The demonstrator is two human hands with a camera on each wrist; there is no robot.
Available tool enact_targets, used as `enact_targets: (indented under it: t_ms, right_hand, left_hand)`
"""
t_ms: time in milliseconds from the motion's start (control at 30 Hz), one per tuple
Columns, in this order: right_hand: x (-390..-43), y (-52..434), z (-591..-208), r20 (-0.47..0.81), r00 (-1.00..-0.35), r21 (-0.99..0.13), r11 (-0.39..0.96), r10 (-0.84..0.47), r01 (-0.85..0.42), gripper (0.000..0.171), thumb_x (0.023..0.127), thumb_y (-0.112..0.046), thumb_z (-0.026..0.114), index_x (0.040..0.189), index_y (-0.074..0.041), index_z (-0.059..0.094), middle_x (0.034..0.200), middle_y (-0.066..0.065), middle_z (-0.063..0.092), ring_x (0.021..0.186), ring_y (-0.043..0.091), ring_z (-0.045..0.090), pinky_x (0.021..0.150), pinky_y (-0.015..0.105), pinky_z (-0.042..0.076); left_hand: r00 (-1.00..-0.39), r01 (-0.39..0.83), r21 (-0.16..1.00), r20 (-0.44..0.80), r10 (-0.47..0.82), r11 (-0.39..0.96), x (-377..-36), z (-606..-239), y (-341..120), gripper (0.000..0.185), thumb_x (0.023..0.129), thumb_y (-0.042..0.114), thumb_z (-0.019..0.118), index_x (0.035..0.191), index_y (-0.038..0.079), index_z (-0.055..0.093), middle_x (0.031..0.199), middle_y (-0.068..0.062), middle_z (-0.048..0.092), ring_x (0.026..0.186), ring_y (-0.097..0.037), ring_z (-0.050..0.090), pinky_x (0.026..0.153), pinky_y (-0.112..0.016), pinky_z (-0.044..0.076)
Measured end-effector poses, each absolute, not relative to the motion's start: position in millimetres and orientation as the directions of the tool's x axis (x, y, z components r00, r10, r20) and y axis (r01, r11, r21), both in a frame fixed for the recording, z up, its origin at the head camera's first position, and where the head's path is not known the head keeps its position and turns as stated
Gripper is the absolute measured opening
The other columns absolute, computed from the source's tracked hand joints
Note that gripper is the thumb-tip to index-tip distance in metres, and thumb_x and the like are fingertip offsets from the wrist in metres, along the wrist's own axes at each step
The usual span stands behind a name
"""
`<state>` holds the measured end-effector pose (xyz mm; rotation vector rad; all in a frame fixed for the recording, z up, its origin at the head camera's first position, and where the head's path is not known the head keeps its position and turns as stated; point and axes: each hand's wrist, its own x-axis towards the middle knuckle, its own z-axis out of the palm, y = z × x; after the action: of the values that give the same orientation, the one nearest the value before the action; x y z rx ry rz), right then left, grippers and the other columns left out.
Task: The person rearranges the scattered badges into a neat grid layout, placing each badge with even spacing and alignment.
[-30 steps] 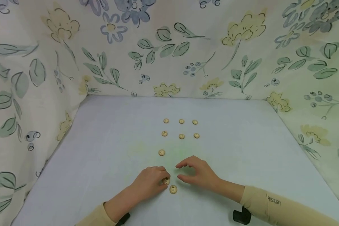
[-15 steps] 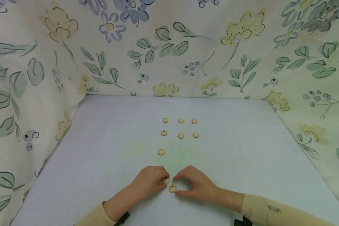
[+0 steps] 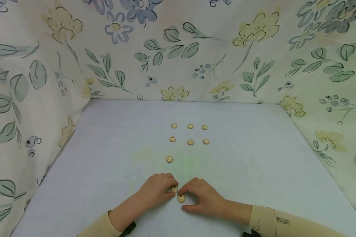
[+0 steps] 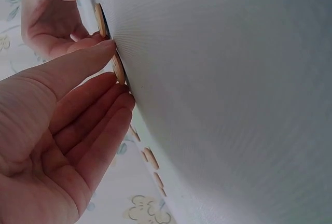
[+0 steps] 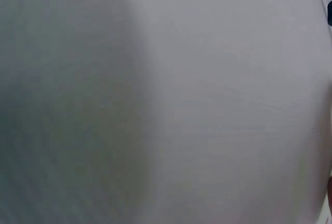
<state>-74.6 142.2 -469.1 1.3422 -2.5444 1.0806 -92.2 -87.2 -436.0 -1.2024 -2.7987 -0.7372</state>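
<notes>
A small round wooden disc [image 3: 173,188] with dark face-like marks lies between the thumb and fingers of my left hand [image 3: 158,189], which pinches it at its edges. In the left wrist view this disc [image 4: 119,69] shows edge-on between the thumb tip and fingertips, right at the table surface. A second wooden disc [image 3: 181,198] lies just right of and nearer than the first. Around it curves my right hand [image 3: 206,198], its index fingertip at the disc's far edge and its thumb apart from the near edge. The right wrist view shows mostly cloth.
Several more wooden discs lie farther back on the white table [image 3: 106,148]: a far row with a disc [image 3: 190,126], a second row with a disc [image 3: 190,142], and a single disc [image 3: 169,159] nearer. A flowered curtain [image 3: 154,49] rises behind and at both sides.
My right hand has moved down and left to the nearer disc, and its index finger has come to that disc's far edge. My left hand has kept its pinch in place.
</notes>
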Motion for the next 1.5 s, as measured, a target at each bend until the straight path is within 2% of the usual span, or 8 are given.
enact_targets:
  t_ms: [133, 300, 533, 1033, 1233, 1500]
  right_hand:
    - [-74.3, 139.9, -470.3, 0.405, -0.589, -0.507, 0.365, -0.699, -0.781, 0.034, 0.081, -0.024, 0.08, 0.112, -0.021, 0.065, 0.107, -0.014, 0.063, 0.1, 0.002, 0.052, 0.084, 0.023, 0.042]
    - [-73.3, 137.7, -471.5, 0.428, -0.59, -0.491, 0.372, -0.684, -0.788, 0.031, 0.081, -0.02, 0.079, 0.109, -0.021, 0.066, 0.105, -0.014, 0.064, 0.097, 0.002, 0.053, 0.082, 0.021, 0.041]
    - [-76.4, 136.9, -474.4, 0.432, -0.597, -0.462, 0.403, -0.676, -0.79, 0.025, 0.083, -0.024, 0.078, 0.105, -0.025, 0.067, 0.102, -0.019, 0.064, 0.094, -0.001, 0.053, 0.077, 0.016, 0.039]
    - [-79.2, 132.4, -470.9, 0.499, -0.536, -0.36, 0.399, -0.682, -0.843, 0.023, 0.078, -0.021, 0.079, 0.099, -0.023, 0.07, 0.094, -0.017, 0.067, 0.087, -0.002, 0.056, 0.074, 0.015, 0.037]
    - [-77.8, 132.4, -469.9, 0.481, -0.563, -0.403, 0.401, -0.672, -0.823, 0.023, 0.078, -0.021, 0.079, 0.099, -0.024, 0.07, 0.095, -0.017, 0.067, 0.089, -0.002, 0.055, 0.075, 0.014, 0.037]
    - [-82.9, 138.9, -463.3, 0.417, -0.661, -0.493, 0.457, -0.624, -0.741, 0.024, 0.08, -0.02, 0.079, 0.101, -0.025, 0.071, 0.098, -0.02, 0.066, 0.092, -0.002, 0.055, 0.077, 0.019, 0.043]
  left_hand:
    - [-0.698, 0.695, 0.424, 0.206, 0.685, 0.581, -91.5, -434.9, -86.9, 0.016, 0.074, 0.01, 0.082, 0.088, 0.012, 0.073, 0.085, 0.005, 0.067, 0.072, -0.006, 0.06, 0.063, -0.021, 0.048]
    - [-0.699, 0.694, 0.422, 0.202, 0.686, 0.583, -91.0, -433.3, -86.9, 0.015, 0.075, 0.008, 0.081, 0.088, 0.012, 0.073, 0.085, 0.005, 0.067, 0.073, -0.006, 0.061, 0.063, -0.021, 0.047]
    - [-0.695, 0.699, 0.43, 0.218, 0.685, 0.572, -90.4, -435.3, -87.6, 0.014, 0.076, 0.009, 0.081, 0.087, 0.012, 0.074, 0.084, 0.005, 0.067, 0.07, -0.004, 0.059, 0.061, -0.018, 0.046]
    - [-0.691, 0.705, 0.416, 0.219, 0.689, 0.575, -91.0, -432.4, -87.4, 0.015, 0.075, 0.009, 0.082, 0.088, 0.011, 0.074, 0.086, 0.004, 0.067, 0.071, -0.005, 0.06, 0.062, -0.019, 0.047]
    - [-0.687, 0.709, 0.418, 0.227, 0.69, 0.568, -91.3, -433.2, -87.4, 0.015, 0.075, 0.008, 0.081, 0.087, 0.011, 0.073, 0.086, 0.004, 0.068, 0.071, -0.006, 0.061, 0.061, -0.02, 0.047]
    - [-0.686, 0.713, 0.403, 0.233, 0.69, 0.573, -90.8, -433.6, -87.3, 0.013, 0.075, 0.007, 0.079, 0.086, 0.012, 0.073, 0.083, 0.005, 0.066, 0.069, -0.006, 0.059, 0.062, -0.022, 0.046]
